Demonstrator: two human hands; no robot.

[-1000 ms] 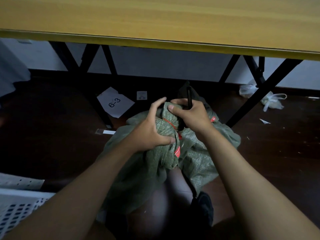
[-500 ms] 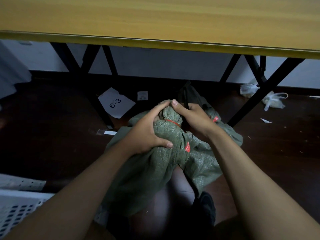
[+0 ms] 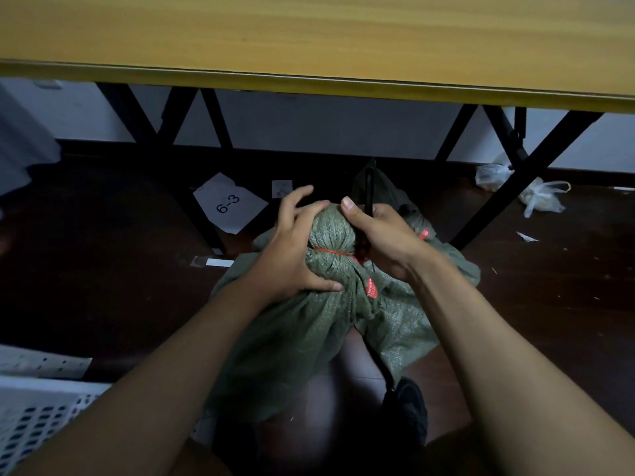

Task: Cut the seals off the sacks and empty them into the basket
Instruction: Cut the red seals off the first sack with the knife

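Observation:
A green woven sack lies on the dark floor in front of me, its neck bunched and tied with a red seal that carries a red tag. My left hand grips the bunched neck from the left, thumb below the seal. My right hand holds a black cutting tool whose handle sticks up, its lower end at the seal on the right side of the neck. A second green sack with a red tag lies behind. The white perforated basket is at the lower left.
A yellow-topped table with black crossed legs spans the view above. A paper marked 6-3 lies on the floor left of the sacks. Clear plastic bags sit at the right by a table leg.
My left hand shifted higher around the sack's neck and its fingers spread over the top. My right hand brought the black tool down against the red seal on the right.

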